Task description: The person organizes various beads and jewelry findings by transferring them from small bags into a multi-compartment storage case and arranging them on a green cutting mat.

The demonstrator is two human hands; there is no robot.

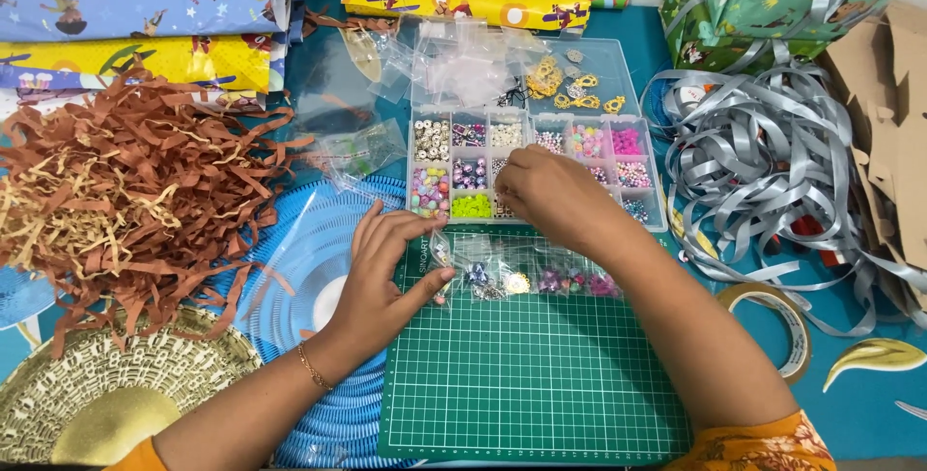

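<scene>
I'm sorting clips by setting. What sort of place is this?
Probably a home craft or gift-wrapping table. A clear compartment box of beads sits behind a green cutting mat, with grey ribbon, brown paper shred and wrapped gifts around.

Both bare forearms come in from the near edge of the desk and angle toward its middle. The left hand [381, 268] lies palm down, fingers spread and slightly bent, thumb stretched out to the right, its fingertips pressing flat; a thin gold chain bracelet [314, 368] circles the wrist. The right hand [546, 191] reaches farther toward the far edge, knuckles up, fingers curled downward and drawn together, their tips hidden beneath the hand. An orange patterned sleeve [763, 447] covers the right upper arm.
</scene>
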